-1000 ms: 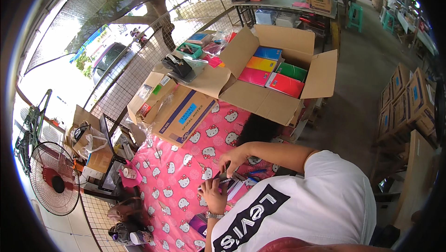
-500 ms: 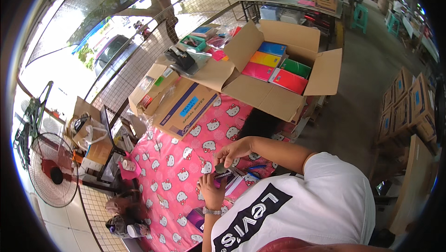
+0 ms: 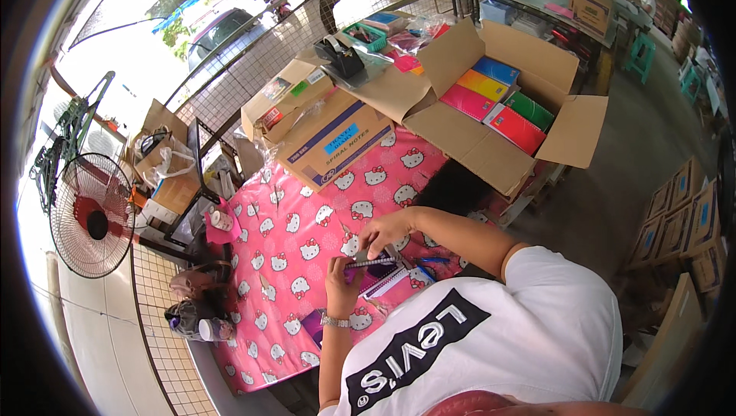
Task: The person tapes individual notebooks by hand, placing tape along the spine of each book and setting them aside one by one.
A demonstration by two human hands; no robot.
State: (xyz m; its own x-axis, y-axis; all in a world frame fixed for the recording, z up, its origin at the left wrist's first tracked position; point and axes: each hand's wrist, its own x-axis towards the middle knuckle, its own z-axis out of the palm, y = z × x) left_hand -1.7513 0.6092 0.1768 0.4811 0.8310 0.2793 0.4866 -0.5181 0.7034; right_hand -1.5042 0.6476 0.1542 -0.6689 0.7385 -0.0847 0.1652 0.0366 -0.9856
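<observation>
My left hand (image 3: 342,281), a metal-band watch on its wrist, is closed on the end of a small purple spiral notebook (image 3: 373,263), tilted so its coil edge shows. Above that edge, the fingers of my right hand (image 3: 389,230) pinch a small flat dark-grey piece (image 3: 361,256), close against the notebook; I cannot tell whether they touch. Beneath my hands lies a pink and purple spiral notebook (image 3: 389,284). Another purple notebook (image 3: 312,325) sits left of my left wrist, and a slim blue item (image 3: 435,260) rests to the right.
A pink patterned cloth (image 3: 295,263) covers the table. Beyond it stand a closed carton (image 3: 337,147) and an open carton (image 3: 479,134) of colourful spiral notebooks. A black tape dispenser (image 3: 340,57) and green basket (image 3: 364,36) are behind. A fan (image 3: 93,217) stands left.
My left hand has tilted the notebook up so that its coil edge now shows. My right hand has brought the grey piece over that edge. The whole view has shifted.
</observation>
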